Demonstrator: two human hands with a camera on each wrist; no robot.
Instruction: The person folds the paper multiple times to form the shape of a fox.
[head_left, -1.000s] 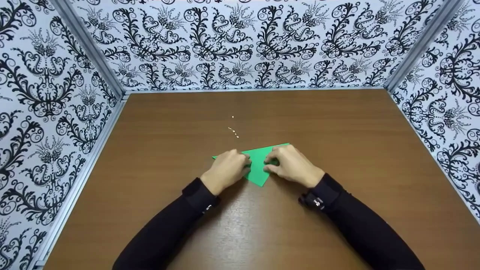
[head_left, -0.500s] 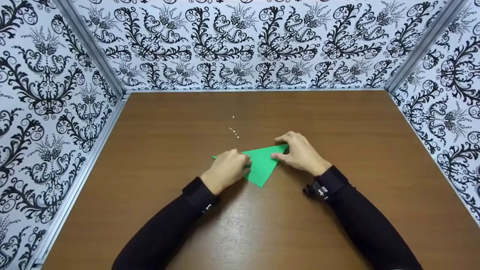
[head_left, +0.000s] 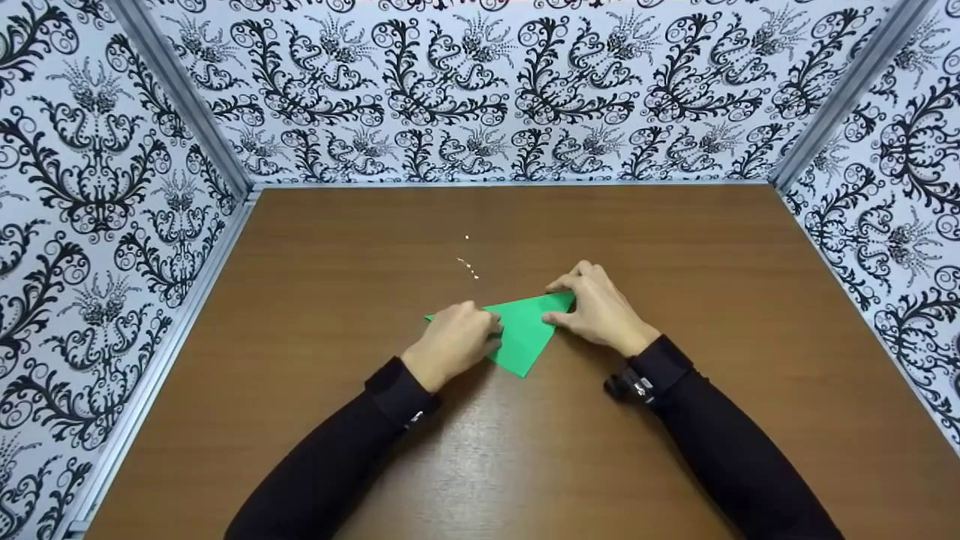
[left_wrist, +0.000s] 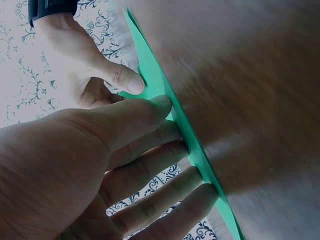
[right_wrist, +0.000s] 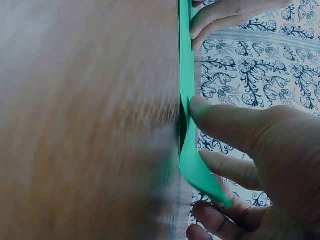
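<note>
A sheet of green paper [head_left: 523, 337], looking folded with pointed corners, lies on the brown table between both hands. My left hand [head_left: 457, 335] rests on its left part, and in the left wrist view the thumb and fairly straight fingertips [left_wrist: 161, 102] press down on the paper [left_wrist: 150, 70]. At the right corner is my right hand [head_left: 598, 311], thumb on top of the sheet and fingers at the far edge. In the right wrist view that corner of the paper [right_wrist: 197, 172] curls up off the table, held between the thumb [right_wrist: 220, 117] and the fingers.
Small whitish specks [head_left: 469, 266] mark the tabletop beyond the paper. Patterned black-and-white panels [head_left: 450, 97] with grey frame bars [head_left: 180, 97] enclose the table at the back and both sides. Dark sleeves [head_left: 330, 450] cover both forearms.
My right hand has moved from the middle of the paper outward to its right corner, spreading thumb and fingers around the edge. The left hand has stayed in place.
</note>
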